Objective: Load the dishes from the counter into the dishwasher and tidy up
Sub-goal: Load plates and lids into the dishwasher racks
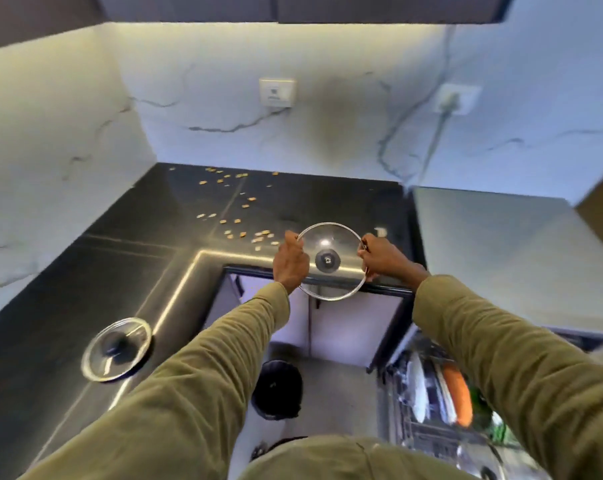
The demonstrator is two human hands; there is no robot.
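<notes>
While both arms in olive sleeves reach forward in the head view, the left hand (290, 261) and the right hand (383, 257) hold a round glass lid (331, 261) between them, each hand's fingers curled round the metal rim on its own side. The lid is up in the air above the front edge of the black counter (126, 216), its dark knob at the middle, tilted so that its face turns toward the camera. A second glass lid (117, 348) lies flat on the counter at the near left, well apart from the hands. Small yellowish crumbs (237, 209) are scattered over the counter's back half, some just beside the held lid. At the lower right the open dishwasher rack (431, 393) holds upright plates, white ones and an orange one (458, 393). A dark round bin (277, 389) stands on the floor below the counter edge. Two wall sockets (276, 92) sit on the marble backsplash, the right one with a cord plugged in; no writing or brand can be read anywhere.
</notes>
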